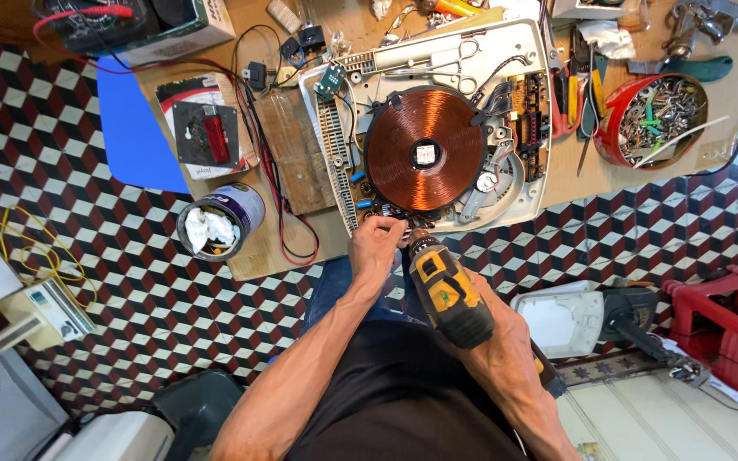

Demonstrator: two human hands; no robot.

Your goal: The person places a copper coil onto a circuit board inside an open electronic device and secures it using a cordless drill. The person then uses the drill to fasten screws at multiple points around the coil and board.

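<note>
An opened induction cooker (518,51) lies on the workbench, its white shell up and a round copper coil (423,152) in the middle. My right hand (506,337) grips a yellow and black cordless drill (446,286) whose tip points at the cooker's near edge. My left hand (375,248) pinches something small at that same edge, right beside the drill tip. What the fingers hold is hidden. A green circuit board (530,111) sits to the right of the coil.
A red round tin (612,128) of metal parts stands right of the cooker, with screwdrivers (576,94) between. A paint can (249,205) with rags sits at the bench's left front corner. Red and black wires (279,196) trail across the wooden top. A red stool (732,299) stands on the patterned floor.
</note>
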